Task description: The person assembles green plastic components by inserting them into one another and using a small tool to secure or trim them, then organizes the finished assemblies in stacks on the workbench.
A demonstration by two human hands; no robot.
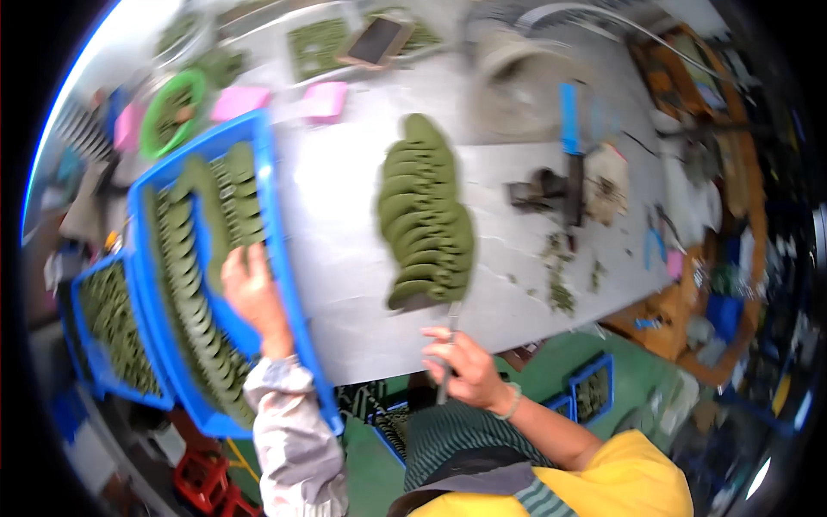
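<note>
Green pieces (pixel 426 215): long, round-ended, overlapping; some in rows in the large blue crate at left, others in one fanned pile near the middle of the tabletop (pixel 345 336).
Small blue crate (pixel 138 399): far left, just beside the larger one; full of green material, detail blurred.
Green basin (pixel 158 103): far left corner, contents too blurred to identify.
Large blue crate (pixel 264 142): along the tabletop's left end, pieces in lengthwise rows.
Left hand (pixel 256 289): inside the large crate, at the near end of its right row; fingers bent over the pieces. Clamped on one or not: cannot tell.
White tray (pixel 297 82): far side, green bits within; phone (pixel 376 41) lying across it.
Right hand (pixel 465 366): at the tabletop's near edge; fingers clamped on a slim metal tool (pixel 444 388), tip close to the pile's near end. Contact: cannot tell.
Grey container (pixel 517 86): far side, right of the pile, wide-mouthed, blurred.
Green scraps (pixel 562 297): scattered right of the pile.
Blue-handled tool (pixel 568 121): beyond the scraps, beside a pale cloth (pixel 607 185).
Pliers (pixel 656 246): near the tabletop's right end.
</note>
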